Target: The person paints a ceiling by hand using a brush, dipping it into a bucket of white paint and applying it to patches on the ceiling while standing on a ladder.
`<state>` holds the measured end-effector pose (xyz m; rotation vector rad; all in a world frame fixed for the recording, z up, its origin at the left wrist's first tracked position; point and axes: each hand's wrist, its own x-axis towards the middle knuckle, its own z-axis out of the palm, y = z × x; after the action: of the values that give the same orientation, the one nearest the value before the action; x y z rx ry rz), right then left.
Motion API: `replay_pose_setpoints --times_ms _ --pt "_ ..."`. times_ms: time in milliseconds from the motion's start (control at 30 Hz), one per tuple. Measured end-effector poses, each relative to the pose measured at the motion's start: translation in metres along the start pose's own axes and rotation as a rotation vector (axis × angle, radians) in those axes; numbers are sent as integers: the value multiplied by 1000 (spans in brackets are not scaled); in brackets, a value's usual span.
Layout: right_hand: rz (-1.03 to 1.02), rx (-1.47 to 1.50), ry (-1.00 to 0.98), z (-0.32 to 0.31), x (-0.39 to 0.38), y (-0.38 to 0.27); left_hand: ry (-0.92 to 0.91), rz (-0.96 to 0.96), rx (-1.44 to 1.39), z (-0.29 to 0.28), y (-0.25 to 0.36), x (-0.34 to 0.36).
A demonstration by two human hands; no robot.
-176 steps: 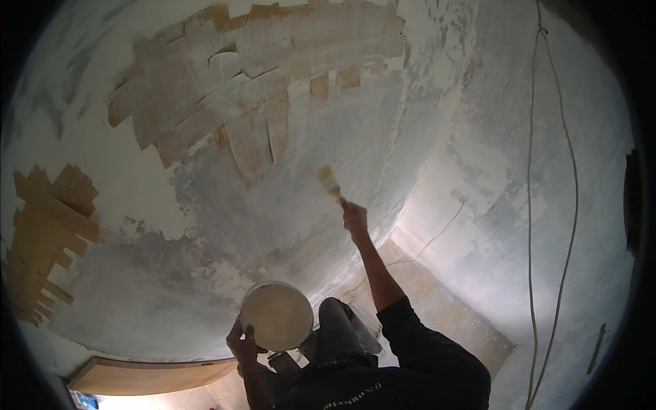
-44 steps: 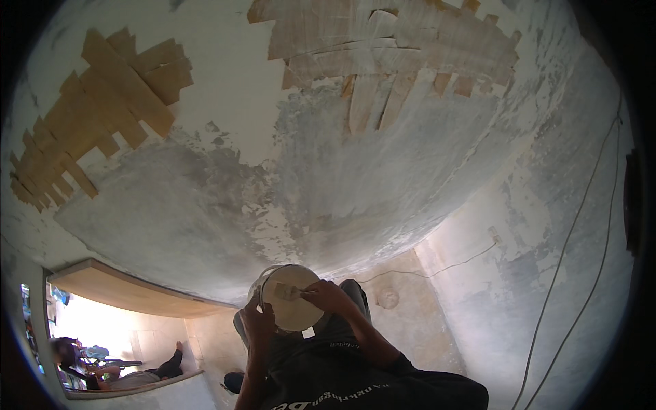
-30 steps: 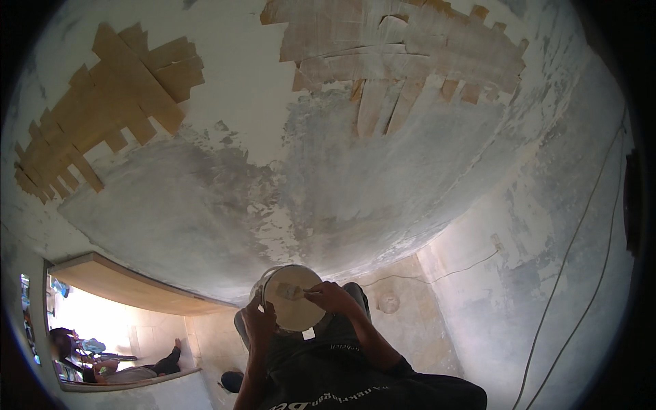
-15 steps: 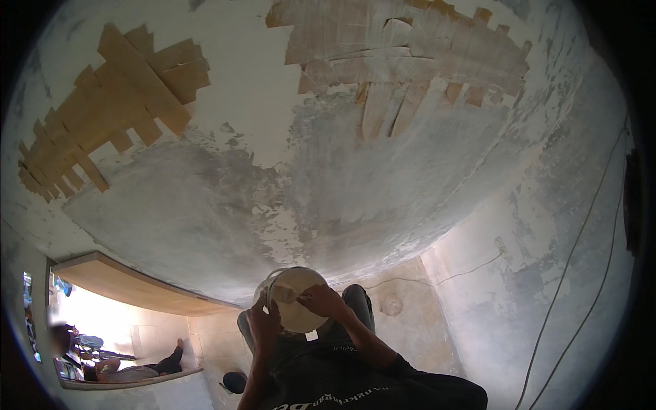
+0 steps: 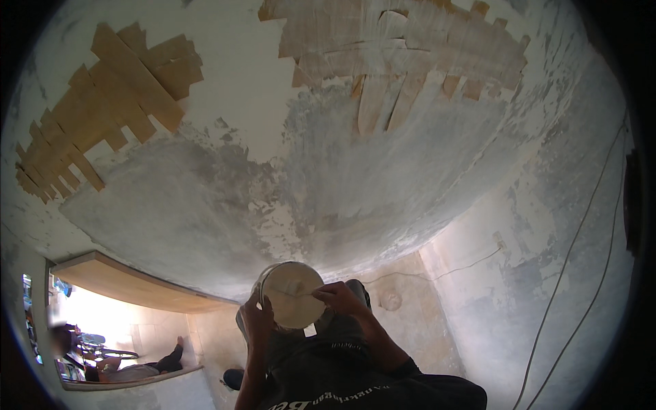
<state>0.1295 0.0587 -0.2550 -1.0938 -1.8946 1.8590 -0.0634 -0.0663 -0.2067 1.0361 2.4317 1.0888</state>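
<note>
A round bucket (image 5: 292,263) with a pale rim is held against my lap, close to the wall. Cream-coloured material (image 5: 294,316) fills the view inside it, with a faint thin line across its surface. My left hand (image 5: 257,316) is closed on the bucket's left edge, thumb towards the inside. Over the right side of the bucket, the fingers of my right hand (image 5: 339,299) are pinched together. Whatever lies between those fingertips is too small to make out.
Brown strips (image 5: 113,89) cover the upper left wall, and whitened strips (image 5: 403,55) the upper right. Two cables (image 5: 570,263) hang at the right. Through an opening with a wooden ledge (image 5: 150,287), a person (image 5: 137,372) sits near a bicycle (image 5: 102,348).
My right hand has drawn back from the middle of the bucket towards its right edge. A darker shape by its fingers no longer shows. My left hand keeps its hold.
</note>
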Motion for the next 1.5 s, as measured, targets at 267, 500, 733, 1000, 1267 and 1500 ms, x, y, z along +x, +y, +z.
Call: replay_pose_setpoints --times_ms 267,500,733,1000,1267,1500 --pt "53 -2 99 7 -3 -1 -49 -19 -33 11 -20 2" --pt "110 208 124 27 3 -9 -88 -155 -120 -6 17 -8" --pt "94 377 152 38 3 -12 -100 -103 -47 -6 9 -7" --pt "140 555 186 46 2 -16 -63 -47 -48 0 -1 -7" --pt "134 600 158 43 2 -13 -37 -66 34 6 -12 -7" --pt "181 350 149 31 5 11 -19 -30 44 9 -12 -6"
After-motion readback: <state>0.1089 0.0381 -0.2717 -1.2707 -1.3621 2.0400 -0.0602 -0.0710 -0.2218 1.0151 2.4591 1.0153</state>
